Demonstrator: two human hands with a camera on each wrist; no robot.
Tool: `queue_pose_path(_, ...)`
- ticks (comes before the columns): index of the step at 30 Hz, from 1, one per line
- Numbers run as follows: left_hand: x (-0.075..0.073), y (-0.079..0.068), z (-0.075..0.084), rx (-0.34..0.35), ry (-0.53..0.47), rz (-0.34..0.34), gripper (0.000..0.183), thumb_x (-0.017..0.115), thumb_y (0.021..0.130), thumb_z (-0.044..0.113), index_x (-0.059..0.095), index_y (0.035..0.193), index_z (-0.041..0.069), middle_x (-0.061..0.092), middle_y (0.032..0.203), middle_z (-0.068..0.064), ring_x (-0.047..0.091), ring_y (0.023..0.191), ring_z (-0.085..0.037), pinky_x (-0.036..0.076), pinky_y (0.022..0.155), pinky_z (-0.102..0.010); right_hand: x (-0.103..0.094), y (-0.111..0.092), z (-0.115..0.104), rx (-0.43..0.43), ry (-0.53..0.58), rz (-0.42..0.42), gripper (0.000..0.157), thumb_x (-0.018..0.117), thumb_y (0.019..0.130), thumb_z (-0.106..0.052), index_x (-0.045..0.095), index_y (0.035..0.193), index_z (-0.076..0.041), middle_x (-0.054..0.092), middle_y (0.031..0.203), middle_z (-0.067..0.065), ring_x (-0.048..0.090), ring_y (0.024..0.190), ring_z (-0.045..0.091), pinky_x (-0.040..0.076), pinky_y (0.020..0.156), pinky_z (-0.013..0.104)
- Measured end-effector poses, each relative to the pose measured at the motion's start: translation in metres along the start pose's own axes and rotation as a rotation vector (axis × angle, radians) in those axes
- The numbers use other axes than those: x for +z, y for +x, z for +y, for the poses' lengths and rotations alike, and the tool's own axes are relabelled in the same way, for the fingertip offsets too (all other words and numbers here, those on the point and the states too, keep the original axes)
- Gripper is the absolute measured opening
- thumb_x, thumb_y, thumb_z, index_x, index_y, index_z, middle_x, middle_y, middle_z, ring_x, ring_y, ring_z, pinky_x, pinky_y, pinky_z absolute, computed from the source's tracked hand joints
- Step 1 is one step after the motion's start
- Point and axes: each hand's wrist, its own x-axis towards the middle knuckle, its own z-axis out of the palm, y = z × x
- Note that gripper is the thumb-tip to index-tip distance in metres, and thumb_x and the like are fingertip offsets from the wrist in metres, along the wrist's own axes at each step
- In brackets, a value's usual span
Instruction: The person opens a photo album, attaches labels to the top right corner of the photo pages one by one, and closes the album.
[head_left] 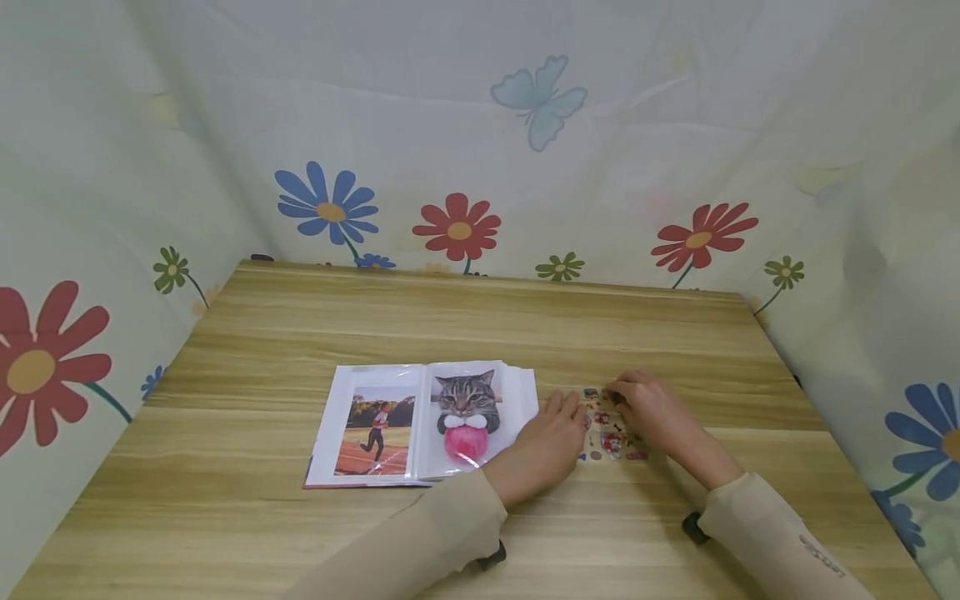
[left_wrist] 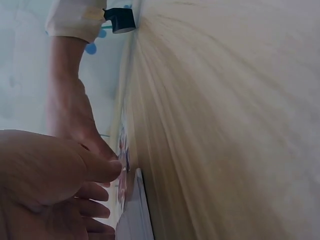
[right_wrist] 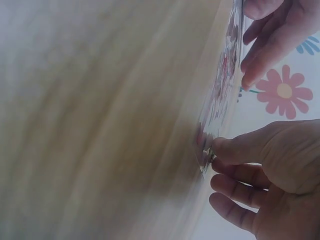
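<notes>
A clear sticker sheet [head_left: 613, 444] with small colourful cartoon pictures lies on the table to the right of an open photo album [head_left: 336, 417]. My left hand [head_left: 543, 446] rests its fairly straight fingers on the sheet's left side, beside the album's right edge. At the sheet's right side my right hand [head_left: 660, 417] pinches its edge between thumb and index finger, as the right wrist view shows with the sheet [right_wrist: 226, 75] seen edge-on. Whether a single sticker is lifted there cannot be told. In the left wrist view the left hand [left_wrist: 45, 175] partly hides the sheet.
The album shows a photo of a runner [head_left: 375, 433] on its left page and a cat with a pink ball [head_left: 467, 417] on its right. Both lie on a wood-grain table [head_left: 480, 321]. Flower-printed curtains [head_left: 600, 175] stand around the table's back and sides.
</notes>
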Motion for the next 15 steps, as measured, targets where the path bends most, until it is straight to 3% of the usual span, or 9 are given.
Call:
queue_pose_path(7, -0.0013, 0.0013, 0.0042, -0.033, -0.012, -0.099, 0.050, 0.039, 0.109, 0.023, 0.041, 0.156, 0.005, 0.035, 0.167, -0.014, 0.034, 0.155, -0.033, 0.033, 0.127, -0.037, -0.0015, -0.0002, 0.0006, -0.001, 0.000, -0.004, 0.029, 0.072, 0.083, 0.009, 0.073, 0.112, 0.007, 0.073, 0.109, 0.021, 0.069, 0.102, 0.038, 0.060, 0.089, 0.050)
queue_pose_path(15, 0.0018, 0.0007, 0.0040, -0.038, -0.012, -0.100, 0.053, 0.049, 0.106, 0.030, 0.045, 0.153, 0.006, 0.037, 0.165, -0.015, 0.033, 0.156, -0.033, 0.033, 0.128, -0.038, -0.0030, 0.0001, 0.0032, -0.009, 0.027, -0.003, 0.023, 0.074, 0.084, 0.007, 0.074, 0.107, 0.007, 0.072, 0.101, 0.019, 0.069, 0.096, 0.035, 0.060, 0.085, 0.049)
